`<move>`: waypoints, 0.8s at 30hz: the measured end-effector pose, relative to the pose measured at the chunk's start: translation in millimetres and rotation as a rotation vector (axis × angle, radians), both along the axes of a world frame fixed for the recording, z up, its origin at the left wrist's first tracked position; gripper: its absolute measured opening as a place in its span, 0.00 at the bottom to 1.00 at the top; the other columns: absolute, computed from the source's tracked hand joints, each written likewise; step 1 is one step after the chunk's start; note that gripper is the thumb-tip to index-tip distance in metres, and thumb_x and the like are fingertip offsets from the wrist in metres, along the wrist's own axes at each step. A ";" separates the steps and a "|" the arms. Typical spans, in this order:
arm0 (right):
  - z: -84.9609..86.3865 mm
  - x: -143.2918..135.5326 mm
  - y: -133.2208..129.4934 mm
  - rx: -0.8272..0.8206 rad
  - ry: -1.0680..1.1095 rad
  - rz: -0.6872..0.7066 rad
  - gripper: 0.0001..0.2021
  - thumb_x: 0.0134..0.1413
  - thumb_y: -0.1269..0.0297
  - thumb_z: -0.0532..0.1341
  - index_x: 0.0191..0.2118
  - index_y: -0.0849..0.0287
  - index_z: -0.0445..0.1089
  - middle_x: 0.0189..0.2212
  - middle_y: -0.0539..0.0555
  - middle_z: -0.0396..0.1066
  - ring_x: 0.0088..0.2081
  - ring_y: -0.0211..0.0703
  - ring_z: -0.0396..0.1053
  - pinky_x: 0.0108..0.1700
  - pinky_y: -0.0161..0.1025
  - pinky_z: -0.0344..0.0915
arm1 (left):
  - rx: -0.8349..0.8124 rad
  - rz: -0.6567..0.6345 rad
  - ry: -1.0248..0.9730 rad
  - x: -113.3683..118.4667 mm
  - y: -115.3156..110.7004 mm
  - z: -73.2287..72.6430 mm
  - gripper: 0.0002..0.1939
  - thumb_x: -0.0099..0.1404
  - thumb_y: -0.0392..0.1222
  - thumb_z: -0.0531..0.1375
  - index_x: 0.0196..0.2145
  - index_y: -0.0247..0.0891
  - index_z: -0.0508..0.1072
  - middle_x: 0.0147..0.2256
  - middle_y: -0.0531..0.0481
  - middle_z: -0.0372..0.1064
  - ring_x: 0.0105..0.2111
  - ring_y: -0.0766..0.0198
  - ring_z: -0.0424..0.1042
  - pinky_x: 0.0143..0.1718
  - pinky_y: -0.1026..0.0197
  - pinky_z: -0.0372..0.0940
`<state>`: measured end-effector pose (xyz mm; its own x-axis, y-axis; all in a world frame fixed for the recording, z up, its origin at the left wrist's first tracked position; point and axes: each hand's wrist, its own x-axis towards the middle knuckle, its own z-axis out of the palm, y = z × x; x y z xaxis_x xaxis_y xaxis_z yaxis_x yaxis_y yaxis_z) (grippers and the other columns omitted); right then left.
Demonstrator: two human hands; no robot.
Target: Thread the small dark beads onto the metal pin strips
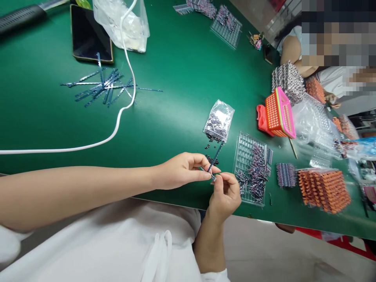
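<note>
Strip, slim, ridged, dark-blue (216, 156), sits pinched in my left hand (184, 170); my right hand (225, 197) pinches just beside, holding what I cannot tell; dipping could scatter small, round, black beads (210, 159) nearby.

Pouch (219, 120) on table (176, 113) — left of tray (243, 154).

This looks like a small-parts assembly workshop: a long green surface (176, 66) carries a clear compartmented tray (242, 153) heaped with small pieces (257, 172). Just beside the tray lies a bag of tiny dark beads (219, 119); near it, stacked orange pieces (324, 190); well apart from it, another person (330, 80).
</note>
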<state>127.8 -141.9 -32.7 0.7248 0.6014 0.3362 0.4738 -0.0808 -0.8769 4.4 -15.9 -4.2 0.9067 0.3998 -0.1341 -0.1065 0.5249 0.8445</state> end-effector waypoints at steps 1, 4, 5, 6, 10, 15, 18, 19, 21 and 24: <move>1.6 0.5 -0.8 0.011 0.049 0.030 0.06 0.58 0.63 0.62 0.34 0.58 0.67 0.29 0.48 0.66 0.27 0.33 0.66 0.29 0.34 0.66 | -0.008 0.016 0.018 0.4 0.8 -0.2 0.12 0.62 0.42 0.66 0.31 0.36 0.67 0.47 0.40 0.77 0.50 0.56 0.74 0.53 0.52 0.65; 6.1 1.6 -3.2 0.040 0.152 0.111 0.06 0.57 0.64 0.63 0.33 0.58 0.66 0.29 0.47 0.66 0.25 0.32 0.65 0.27 0.34 0.64 | 0.023 0.047 0.086 1.2 1.8 0.7 0.10 0.61 0.42 0.66 0.31 0.36 0.69 0.42 0.43 0.78 0.44 0.59 0.76 0.50 0.55 0.67; 7.2 1.8 -3.8 0.036 0.162 0.130 0.06 0.57 0.64 0.63 0.33 0.58 0.67 0.28 0.47 0.65 0.25 0.33 0.65 0.27 0.34 0.63 | 0.044 0.057 0.109 1.3 1.7 1.2 0.10 0.61 0.42 0.66 0.31 0.36 0.70 0.39 0.45 0.78 0.42 0.60 0.76 0.48 0.56 0.67; 7.8 1.9 -4.1 0.029 0.163 0.145 0.06 0.57 0.64 0.63 0.33 0.58 0.67 0.28 0.47 0.65 0.25 0.33 0.65 0.27 0.34 0.63 | 0.068 0.063 0.131 1.4 1.4 1.7 0.09 0.61 0.42 0.66 0.31 0.35 0.70 0.37 0.46 0.77 0.40 0.61 0.75 0.46 0.57 0.67; 6.3 1.5 -3.0 0.038 0.137 0.186 0.04 0.58 0.65 0.63 0.33 0.58 0.67 0.28 0.47 0.65 0.25 0.33 0.65 0.27 0.34 0.62 | 0.158 0.068 0.198 1.5 0.3 3.3 0.09 0.60 0.44 0.65 0.31 0.35 0.72 0.32 0.49 0.74 0.34 0.63 0.72 0.39 0.59 0.66; 0.5 0.9 -1.6 0.087 0.128 0.192 0.03 0.57 0.67 0.63 0.33 0.58 0.69 0.28 0.48 0.65 0.26 0.33 0.65 0.26 0.33 0.62 | 0.298 0.057 0.249 -0.2 2.6 6.3 0.10 0.61 0.46 0.63 0.32 0.36 0.72 0.31 0.50 0.73 0.34 0.63 0.70 0.38 0.60 0.65; -0.9 1.2 -2.3 0.095 0.142 0.193 0.02 0.57 0.69 0.64 0.33 0.57 0.70 0.29 0.48 0.66 0.27 0.34 0.65 0.26 0.33 0.61 | 0.387 0.055 0.262 -2.2 4.2 8.3 0.09 0.63 0.45 0.62 0.32 0.35 0.73 0.31 0.51 0.73 0.33 0.64 0.70 0.37 0.62 0.64; -0.9 1.3 -2.6 0.094 0.144 0.196 0.02 0.57 0.69 0.64 0.33 0.57 0.70 0.29 0.48 0.66 0.27 0.34 0.65 0.26 0.33 0.61 | 0.409 0.055 0.266 -2.8 4.5 8.8 0.09 0.63 0.45 0.62 0.32 0.35 0.73 0.31 0.51 0.73 0.33 0.65 0.69 0.37 0.62 0.63; -0.8 1.6 -3.2 0.079 0.142 0.198 0.02 0.57 0.69 0.63 0.33 0.57 0.69 0.29 0.48 0.66 0.27 0.35 0.65 0.26 0.33 0.61 | 0.440 0.052 0.269 -3.6 4.8 9.4 0.09 0.63 0.45 0.61 0.32 0.35 0.73 0.31 0.51 0.73 0.33 0.65 0.69 0.37 0.63 0.63; -1.1 1.8 -3.9 0.058 0.141 0.200 0.03 0.57 0.69 0.63 0.33 0.57 0.69 0.29 0.48 0.66 0.28 0.35 0.65 0.26 0.34 0.61 | 0.470 0.041 0.276 -4.1 5.2 9.4 0.10 0.64 0.45 0.61 0.33 0.35 0.73 0.31 0.51 0.73 0.33 0.65 0.69 0.36 0.63 0.63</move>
